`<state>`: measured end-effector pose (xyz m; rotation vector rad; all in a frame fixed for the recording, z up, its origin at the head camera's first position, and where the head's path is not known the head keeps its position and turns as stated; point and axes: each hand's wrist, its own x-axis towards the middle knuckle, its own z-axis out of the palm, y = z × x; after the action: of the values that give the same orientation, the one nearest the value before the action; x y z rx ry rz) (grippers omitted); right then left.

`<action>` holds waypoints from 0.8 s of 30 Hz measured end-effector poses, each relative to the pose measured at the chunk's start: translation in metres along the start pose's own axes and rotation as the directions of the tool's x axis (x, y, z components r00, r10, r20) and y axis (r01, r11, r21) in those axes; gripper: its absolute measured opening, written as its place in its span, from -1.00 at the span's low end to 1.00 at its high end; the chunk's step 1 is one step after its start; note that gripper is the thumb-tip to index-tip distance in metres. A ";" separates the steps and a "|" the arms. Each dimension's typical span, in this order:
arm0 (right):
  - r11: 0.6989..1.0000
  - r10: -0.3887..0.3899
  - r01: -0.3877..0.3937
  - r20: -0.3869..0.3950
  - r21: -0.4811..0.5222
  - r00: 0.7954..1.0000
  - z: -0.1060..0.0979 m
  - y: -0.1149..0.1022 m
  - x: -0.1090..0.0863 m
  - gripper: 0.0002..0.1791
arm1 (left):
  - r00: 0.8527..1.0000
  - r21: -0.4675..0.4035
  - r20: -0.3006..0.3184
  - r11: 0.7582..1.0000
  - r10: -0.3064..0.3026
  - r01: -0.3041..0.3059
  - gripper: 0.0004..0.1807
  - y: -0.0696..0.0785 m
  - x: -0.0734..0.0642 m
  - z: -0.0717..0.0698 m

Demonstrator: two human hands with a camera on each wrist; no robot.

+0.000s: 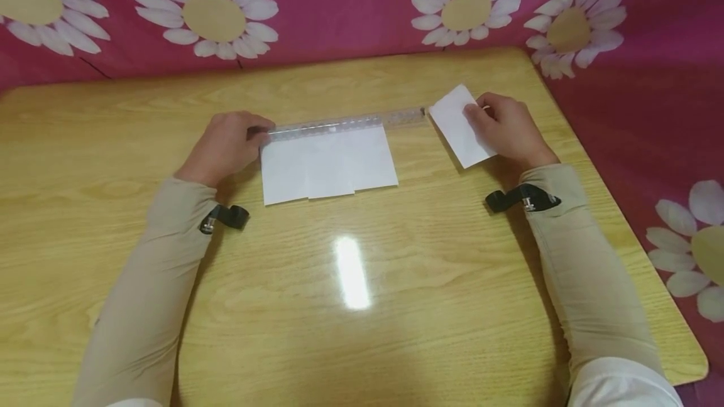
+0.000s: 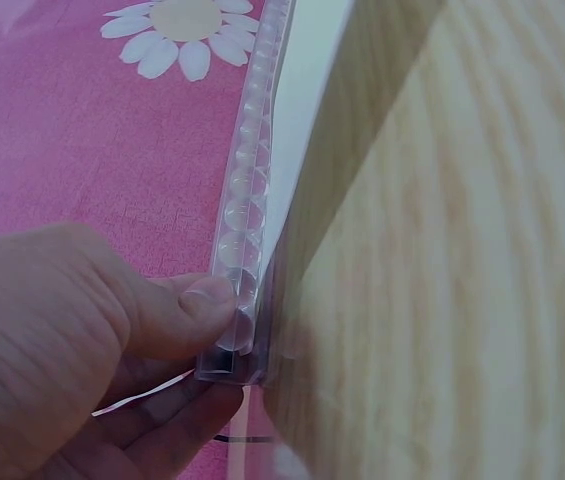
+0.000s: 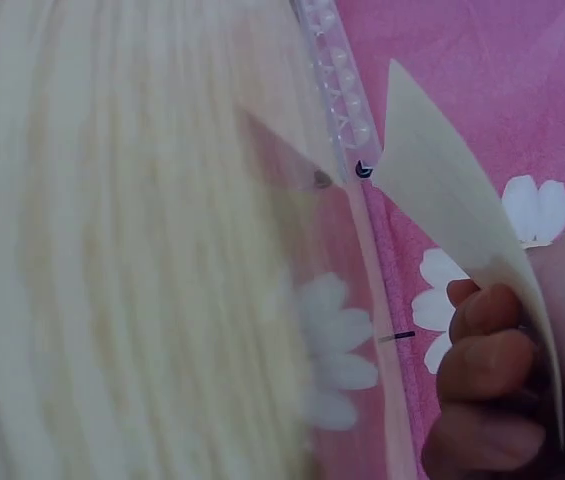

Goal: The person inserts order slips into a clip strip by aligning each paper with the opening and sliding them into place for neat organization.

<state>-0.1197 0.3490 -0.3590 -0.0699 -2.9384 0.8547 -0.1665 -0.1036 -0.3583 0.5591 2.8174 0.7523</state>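
My left hand (image 1: 223,143) pinches the left end of a long clear plastic ruler (image 1: 328,129) between thumb and fingers. In the left wrist view a row of round shapes runs along the ruler (image 2: 245,215). White paper (image 1: 330,165) extends toward me from the ruler's left and middle part. Its near edge has two small steps, like three pieces side by side. My right hand (image 1: 511,127) holds a separate small white paper piece (image 1: 460,130) by its right side, just beyond the ruler's right end. That paper (image 3: 457,190) bends slightly in the right wrist view.
A light wood-grain table (image 1: 271,325) lies below, with a bright light reflection near its middle. Behind it and to the right is a pink cloth (image 1: 345,11) printed with white daisies. Black straps (image 1: 523,198) sit on both sleeved wrists.
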 end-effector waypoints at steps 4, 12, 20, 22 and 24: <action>1.000 -0.001 0.001 0.003 -0.007 1.000 0.001 0.000 0.001 -0.51 | 1.000 0.002 -0.007 1.000 0.003 -0.003 -0.63 0.000 0.000 -0.001; 1.000 0.010 -0.010 0.027 0.006 1.000 0.004 0.001 0.000 -0.49 | 1.000 0.007 -0.006 1.000 0.011 -0.011 -0.63 0.001 0.001 -0.002; 0.999 0.035 -0.037 0.069 0.034 0.997 0.006 -0.001 0.002 -0.51 | 1.000 0.007 0.001 1.000 0.005 -0.005 -0.62 0.001 0.000 -0.001; 0.998 0.049 -0.052 0.080 0.039 0.996 0.007 -0.001 0.003 -0.52 | 1.000 0.007 0.000 1.000 0.007 -0.007 -0.62 0.001 0.000 -0.001; 0.997 0.062 -0.065 0.086 0.031 0.994 0.009 -0.002 0.003 -0.49 | 1.000 0.010 0.000 1.000 0.004 -0.004 -0.63 0.001 -0.001 -0.001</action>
<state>-0.1235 0.3428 -0.3657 -0.1290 -3.0144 0.9388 -0.1658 -0.1035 -0.3563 0.5665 2.8225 0.7400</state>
